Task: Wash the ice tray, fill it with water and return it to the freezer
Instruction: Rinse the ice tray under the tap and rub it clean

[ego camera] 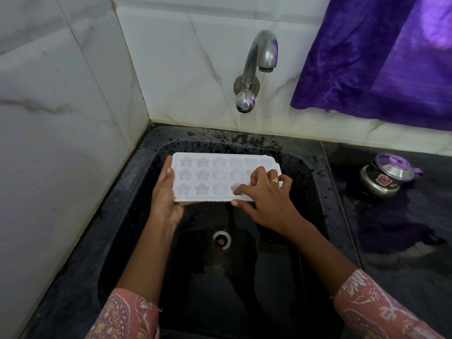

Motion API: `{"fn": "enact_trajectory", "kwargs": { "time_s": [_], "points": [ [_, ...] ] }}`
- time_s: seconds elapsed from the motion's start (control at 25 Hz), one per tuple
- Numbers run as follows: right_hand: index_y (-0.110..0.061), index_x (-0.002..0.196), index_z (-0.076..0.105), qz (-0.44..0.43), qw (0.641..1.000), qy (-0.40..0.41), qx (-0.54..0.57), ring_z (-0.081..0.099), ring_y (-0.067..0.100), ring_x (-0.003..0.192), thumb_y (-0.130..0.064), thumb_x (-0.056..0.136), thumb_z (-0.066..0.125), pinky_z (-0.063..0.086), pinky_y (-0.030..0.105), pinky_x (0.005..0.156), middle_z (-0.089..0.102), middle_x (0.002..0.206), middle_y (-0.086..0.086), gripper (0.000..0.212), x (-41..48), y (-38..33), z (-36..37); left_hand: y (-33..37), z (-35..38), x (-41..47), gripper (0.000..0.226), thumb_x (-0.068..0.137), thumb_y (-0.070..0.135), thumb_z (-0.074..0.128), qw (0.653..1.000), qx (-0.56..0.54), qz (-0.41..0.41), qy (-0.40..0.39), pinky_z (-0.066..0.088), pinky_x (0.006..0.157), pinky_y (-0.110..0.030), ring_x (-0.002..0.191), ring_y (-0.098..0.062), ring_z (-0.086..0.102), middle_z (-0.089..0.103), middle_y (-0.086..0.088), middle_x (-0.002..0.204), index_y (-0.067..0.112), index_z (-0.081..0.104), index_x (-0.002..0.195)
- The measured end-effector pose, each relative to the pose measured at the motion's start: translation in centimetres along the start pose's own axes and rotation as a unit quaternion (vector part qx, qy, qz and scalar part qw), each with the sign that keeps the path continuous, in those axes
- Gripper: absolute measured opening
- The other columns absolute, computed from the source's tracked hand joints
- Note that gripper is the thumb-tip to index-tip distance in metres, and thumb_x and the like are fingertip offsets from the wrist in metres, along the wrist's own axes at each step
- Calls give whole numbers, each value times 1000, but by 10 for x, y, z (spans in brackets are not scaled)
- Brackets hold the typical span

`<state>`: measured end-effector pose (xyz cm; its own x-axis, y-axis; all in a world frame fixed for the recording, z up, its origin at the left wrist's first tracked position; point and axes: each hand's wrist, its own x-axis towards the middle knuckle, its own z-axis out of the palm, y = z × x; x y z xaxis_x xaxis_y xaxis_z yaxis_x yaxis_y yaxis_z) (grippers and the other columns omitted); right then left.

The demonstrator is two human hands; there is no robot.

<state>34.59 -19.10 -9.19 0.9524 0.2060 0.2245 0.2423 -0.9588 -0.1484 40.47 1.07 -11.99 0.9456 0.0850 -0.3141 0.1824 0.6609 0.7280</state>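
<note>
Head view: a white ice tray (208, 177) with star and flower cells is held about level over the black sink (220, 136), nearer than the tap (259, 62).
Left hand (166, 195): the tray's left end is gripped, thumb laid on the top edge, palm under the near-left corner.
Right hand (266, 199): fingers are curled onto the right-hand cells, thumb set at the near edge, so the tray is pinched.
Drain (221, 239): seen in the sink floor, nearer than the tray.
Worktop (403, 253): a small lidded steel pot (386, 177) is stood at the right, well apart from the tray.
Purple cloth (379, 57): hung at far right.
</note>
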Motion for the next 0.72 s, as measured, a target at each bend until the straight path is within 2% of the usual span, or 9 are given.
{"fn": "enact_trajectory", "kwargs": {
  "time_s": [0.08,0.24,0.36,0.44,0.64,0.72],
  "points": [
    [-35,99,62,2,1000,14,-1,42,22,93,-62,80,35,20,41,86,40,98,0,43,1,0,-2,0,1,-1,40,98,22,41,1000,3,2,2,52,84,-51,111,-24,60,55,-6,133,22,43,139],
    [-33,106,59,-10,999,45,10,42,21,93,-62,81,33,7,29,79,42,99,0,46,6,-11,-10,1,2,-2,40,99,24,41,1000,13,4,-1,51,86,-52,113,-25,59,55,-6,133,22,42,139],
    [-34,102,64,-36,999,30,1,46,24,88,-62,79,37,22,41,84,45,96,2,45,11,-21,-4,-1,3,-3,39,99,23,40,1000,12,6,-7,50,88,-52,115,-26,58,55,-7,133,22,44,138],
    [-35,98,65,-36,999,28,-10,48,24,84,-62,77,38,31,45,81,46,92,2,44,13,-24,1,0,5,-5,39,99,22,40,1000,8,4,0,53,83,-48,111,-23,59,57,-6,129,23,44,137],
    [-34,98,62,-42,999,13,0,43,23,88,-63,78,35,26,45,83,43,95,2,44,13,-26,6,1,7,-7,39,99,22,39,1000,4,5,-8,58,72,-41,107,-21,60,60,-3,124,22,43,138],
    [-35,97,62,-41,999,23,2,43,23,87,-62,78,36,26,44,83,43,94,1,42,13,-25,6,1,7,-7,39,99,22,39,1000,3,3,-8,57,73,-43,109,-22,60,59,-5,126,22,44,138]
  ]
}}
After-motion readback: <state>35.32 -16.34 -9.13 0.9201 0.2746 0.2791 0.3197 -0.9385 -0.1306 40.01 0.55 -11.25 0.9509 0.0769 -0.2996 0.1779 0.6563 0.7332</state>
